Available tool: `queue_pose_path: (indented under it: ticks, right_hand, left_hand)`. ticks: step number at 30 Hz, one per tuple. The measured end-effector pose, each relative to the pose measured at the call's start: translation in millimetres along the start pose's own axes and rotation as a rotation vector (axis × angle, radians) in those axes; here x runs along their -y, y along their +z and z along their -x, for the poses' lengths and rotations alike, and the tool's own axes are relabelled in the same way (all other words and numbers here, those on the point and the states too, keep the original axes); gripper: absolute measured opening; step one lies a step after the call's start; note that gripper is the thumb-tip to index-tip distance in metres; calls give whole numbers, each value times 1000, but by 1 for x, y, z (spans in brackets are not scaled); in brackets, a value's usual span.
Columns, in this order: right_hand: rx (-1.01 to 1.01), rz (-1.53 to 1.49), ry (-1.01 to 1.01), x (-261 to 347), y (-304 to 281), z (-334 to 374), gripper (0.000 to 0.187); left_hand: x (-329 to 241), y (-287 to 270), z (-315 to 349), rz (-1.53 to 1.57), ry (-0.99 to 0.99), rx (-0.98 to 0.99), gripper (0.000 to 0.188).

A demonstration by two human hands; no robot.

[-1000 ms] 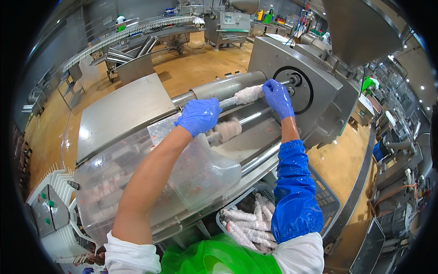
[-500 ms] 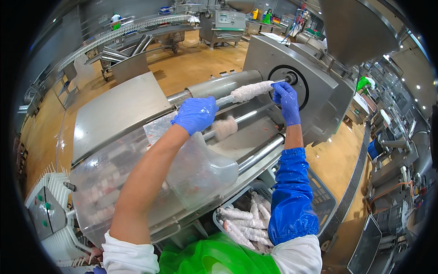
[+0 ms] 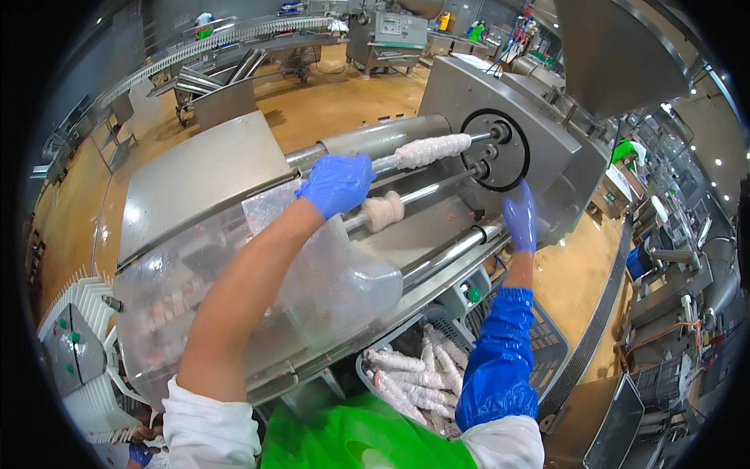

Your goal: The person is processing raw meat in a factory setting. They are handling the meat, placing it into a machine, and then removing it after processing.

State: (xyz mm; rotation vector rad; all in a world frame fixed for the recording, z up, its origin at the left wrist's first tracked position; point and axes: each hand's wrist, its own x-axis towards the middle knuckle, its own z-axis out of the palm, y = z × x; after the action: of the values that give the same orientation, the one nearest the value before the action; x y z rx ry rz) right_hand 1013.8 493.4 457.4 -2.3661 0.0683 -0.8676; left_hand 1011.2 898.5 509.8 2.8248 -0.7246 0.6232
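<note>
My left hand [image 3: 337, 184], in a blue glove, is closed around the near end of the upper metal filling tube [image 3: 385, 164]. A bunched, whitish sausage casing [image 3: 433, 150] sits on that tube, between the hand and the machine's round turret plate [image 3: 506, 155]. My gloved right hand [image 3: 521, 215] is beside the turret's lower right, apart from the casing. It is a little blurred, with fingers stretched upward and nothing seen in them. On the lower tube [image 3: 426, 192] is a shorter, pinkish bunch of casing [image 3: 383, 211].
A clear plastic guard [image 3: 312, 273] covers the machine's near left part. Below it, a grey crate [image 3: 367, 375] holds several wrapped casing sticks [image 3: 418, 379]. A steel hopper [image 3: 617, 59] rises at upper right. A partly seen person's gloved hand [image 3: 141, 453] is at lower left.
My right hand has let go of the casing's far end and moved down and right, away from the tube. My left hand has stayed on the tube.
</note>
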Motion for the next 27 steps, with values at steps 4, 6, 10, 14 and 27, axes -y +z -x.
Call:
queue_pose_path:
  ticks: [4,6,10,14,27]
  right_hand:
    - [53,-100,-304,66,49,-80,61]
    - [83,-27,-383,40,74,-116,56]
    - [452,-764,-207,85,124,-82,41]
    - [399,-325,-488,188,115,-7,55]
    - [296,269,-906,258,96,54,53]
  left_hand:
    - [-7,-10,6,-19,-13,-6,26]
    - [-13,-13,4,-11,29,-7,26]
    - [-2,-18,18,-25,1,-35,24]
    - [1,-18,20,-78,-54,70,24]
    - [33,-79,126,-20,-223,271,27]
